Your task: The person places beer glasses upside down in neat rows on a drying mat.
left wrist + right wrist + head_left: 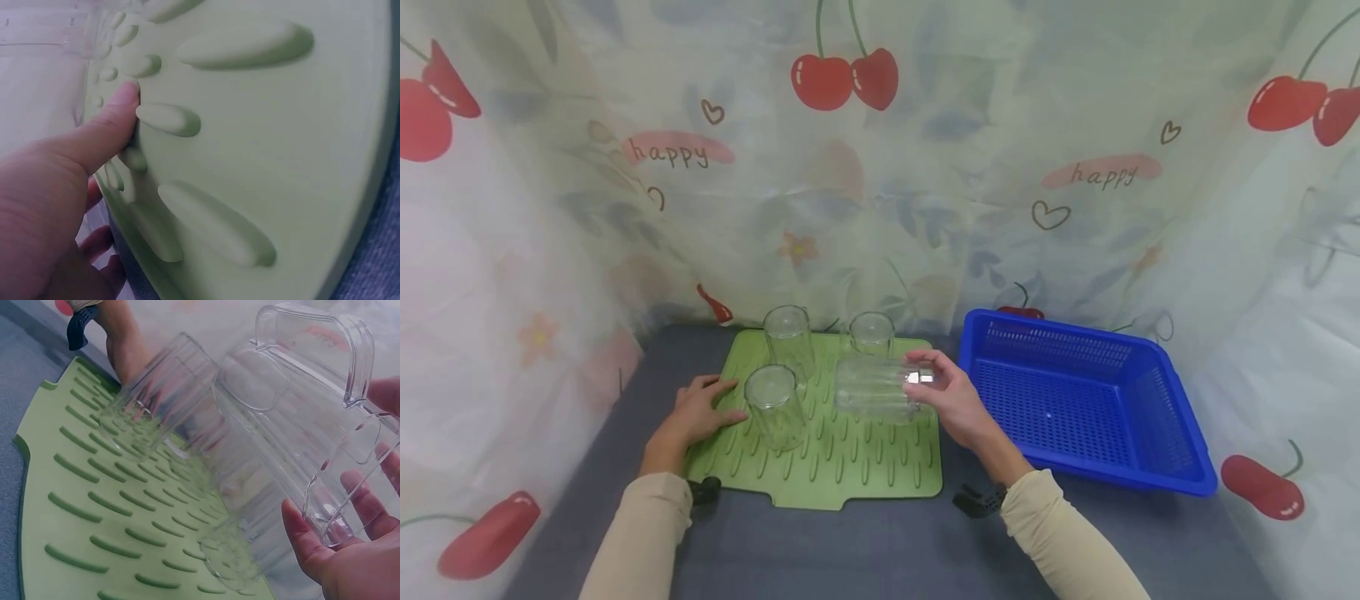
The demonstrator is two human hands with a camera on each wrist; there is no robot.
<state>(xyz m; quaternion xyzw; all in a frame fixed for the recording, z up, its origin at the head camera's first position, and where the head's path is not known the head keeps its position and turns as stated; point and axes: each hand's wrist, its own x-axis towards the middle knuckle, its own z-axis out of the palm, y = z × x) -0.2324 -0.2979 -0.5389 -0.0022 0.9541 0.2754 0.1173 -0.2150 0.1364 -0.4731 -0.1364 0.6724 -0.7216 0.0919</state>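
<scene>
A clear ribbed mug (872, 387) lies sideways in the air over the green ridged drying mat (865, 479). My right hand (951, 400) grips its right end between thumb and fingers. In the right wrist view the mug's handle (359, 356) points upward. My left hand (696, 412) rests at the mat's left edge; the left wrist view has the thumb (115, 115) on the ridged surface and the other fingers at the edge. Three clear cups stand on the mat: one front left (775, 408), one back left (788, 337), one back right (871, 333).
To the right of the mat sits a blue perforated plastic basket (1052, 417). Dark grey cloth (895, 550) covers the table. A white curtain (910, 183) printed with cherries hangs behind and at both sides.
</scene>
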